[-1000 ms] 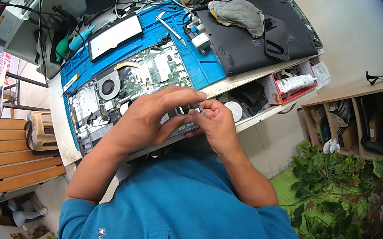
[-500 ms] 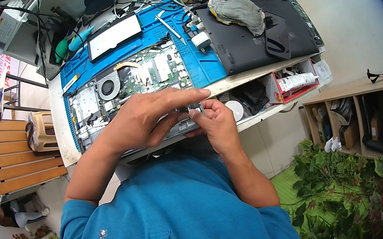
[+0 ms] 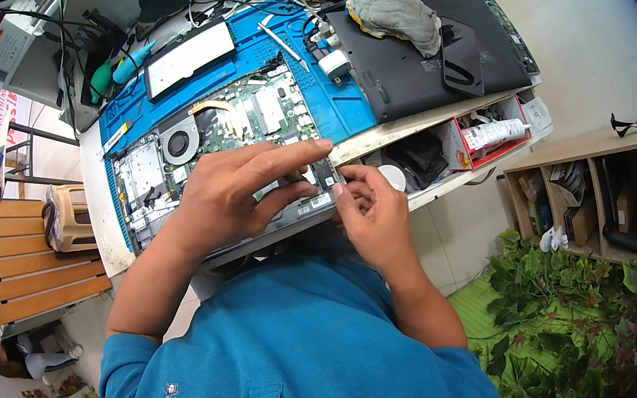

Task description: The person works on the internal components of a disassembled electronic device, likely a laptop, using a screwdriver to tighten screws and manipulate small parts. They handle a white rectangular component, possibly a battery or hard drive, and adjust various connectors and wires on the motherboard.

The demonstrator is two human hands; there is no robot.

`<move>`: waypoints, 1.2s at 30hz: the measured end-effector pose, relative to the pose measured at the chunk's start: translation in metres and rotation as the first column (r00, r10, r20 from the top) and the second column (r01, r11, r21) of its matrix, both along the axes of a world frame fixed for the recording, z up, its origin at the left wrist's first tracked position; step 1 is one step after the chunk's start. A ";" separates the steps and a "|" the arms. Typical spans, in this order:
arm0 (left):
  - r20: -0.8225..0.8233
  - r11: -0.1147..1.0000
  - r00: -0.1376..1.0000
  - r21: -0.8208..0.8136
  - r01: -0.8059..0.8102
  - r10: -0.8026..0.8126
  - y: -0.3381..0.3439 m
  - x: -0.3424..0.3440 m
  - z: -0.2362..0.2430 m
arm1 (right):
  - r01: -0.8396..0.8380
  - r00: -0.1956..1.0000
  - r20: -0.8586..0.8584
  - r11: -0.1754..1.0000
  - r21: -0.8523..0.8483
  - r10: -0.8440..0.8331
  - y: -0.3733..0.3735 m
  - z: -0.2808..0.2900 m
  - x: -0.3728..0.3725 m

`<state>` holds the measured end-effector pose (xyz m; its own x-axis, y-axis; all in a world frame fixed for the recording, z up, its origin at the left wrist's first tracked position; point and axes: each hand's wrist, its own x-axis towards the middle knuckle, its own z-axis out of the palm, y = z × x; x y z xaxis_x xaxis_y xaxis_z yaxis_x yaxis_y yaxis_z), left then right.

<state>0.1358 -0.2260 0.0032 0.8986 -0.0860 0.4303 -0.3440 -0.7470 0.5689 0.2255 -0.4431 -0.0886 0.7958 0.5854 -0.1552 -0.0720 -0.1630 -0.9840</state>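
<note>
An opened laptop base (image 3: 217,140) with bare circuit board, fan and copper heat pipe lies on a blue repair mat (image 3: 339,112). My left hand (image 3: 242,188) hovers over its front right part, fingers stretched and thumb apart from the index finger. At the right front corner my right hand (image 3: 374,211) has its fingers curled and the thumb close to the index finger, beside a small dark part (image 3: 325,175). Whatever lies between those fingertips is too small to make out.
A closed dark laptop (image 3: 409,73) bears a grey cloth glove (image 3: 396,21). A white-framed panel (image 3: 190,59), a white pen-like tool (image 3: 279,43) and a white charger plug (image 3: 335,64) lie on the mat. An open drawer (image 3: 417,192) holds a red box (image 3: 485,141); cables tangle behind.
My right hand has moved slightly right and down, apart from the left fingers, uncovering the laptop's corner. My left hand has shifted a little left, and its thumb shows more clearly.
</note>
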 end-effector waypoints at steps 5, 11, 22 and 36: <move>-0.019 0.999 1.000 0.050 0.009 -0.008 0.004 -0.006 0.000 | 0.058 0.839 0.543 0.998 -0.026 -0.034 -0.001 0.014 -0.004; 0.032 0.995 0.999 -0.097 0.024 -0.021 0.000 -0.004 -0.011 | -0.023 0.690 0.723 1.000 -0.015 0.027 0.005 0.010 -0.002; 0.108 0.980 0.990 -0.190 -0.067 0.089 0.004 -0.007 -0.029 | -0.024 0.684 0.729 1.000 0.003 0.015 0.007 0.009 -0.002; 0.146 0.914 0.950 -0.344 -0.214 0.277 0.021 -0.042 -0.021 | -0.031 0.585 0.810 0.999 -0.015 0.030 0.007 0.005 -0.003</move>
